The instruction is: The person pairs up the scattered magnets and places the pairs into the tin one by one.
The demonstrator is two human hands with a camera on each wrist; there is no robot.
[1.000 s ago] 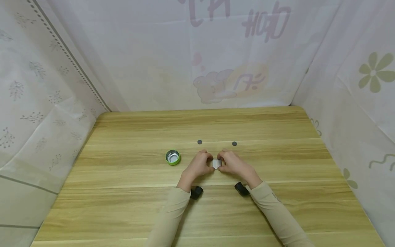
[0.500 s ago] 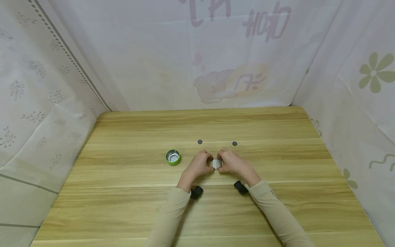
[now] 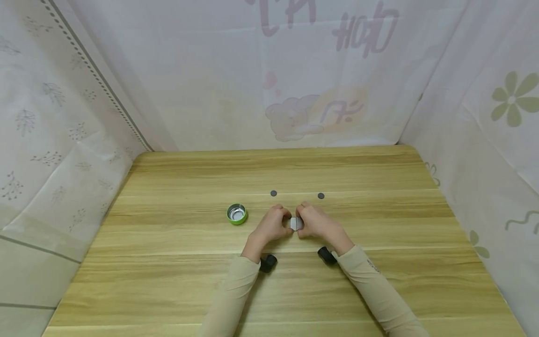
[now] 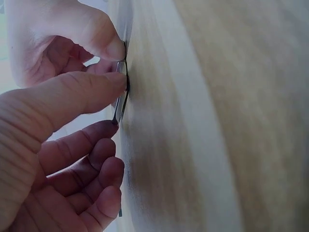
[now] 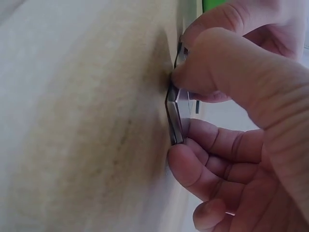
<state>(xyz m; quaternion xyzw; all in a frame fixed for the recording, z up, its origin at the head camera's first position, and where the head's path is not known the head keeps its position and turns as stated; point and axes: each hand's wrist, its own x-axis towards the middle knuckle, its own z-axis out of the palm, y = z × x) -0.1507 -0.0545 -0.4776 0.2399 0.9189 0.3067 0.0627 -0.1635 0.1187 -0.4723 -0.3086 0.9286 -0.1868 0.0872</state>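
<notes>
A small flat silvery metal piece (image 3: 294, 224) lies between my hands in the head view, its two halves meeting along a dark seam. My left hand (image 3: 271, 226) pinches the left half between thumb and fingers. From the other side, my right hand (image 3: 316, 223) grips the right half the same way. In the right wrist view the thin metal piece (image 5: 175, 121) shows a slight bend at the seam, close over the wood. Fingertips hide its outer edges.
Left of my hands stands a round, open green tin (image 3: 237, 223) with a shiny inside. Beyond them, a dark disc (image 3: 273, 193) and another dark disc (image 3: 321, 195) lie on the wooden table (image 3: 177, 281). Printed cloth (image 3: 202, 93) hangs around it.
My right wrist has shifted very slightly left. Both hands keep their pinch on the metal piece, and the tin and discs stay put.
</notes>
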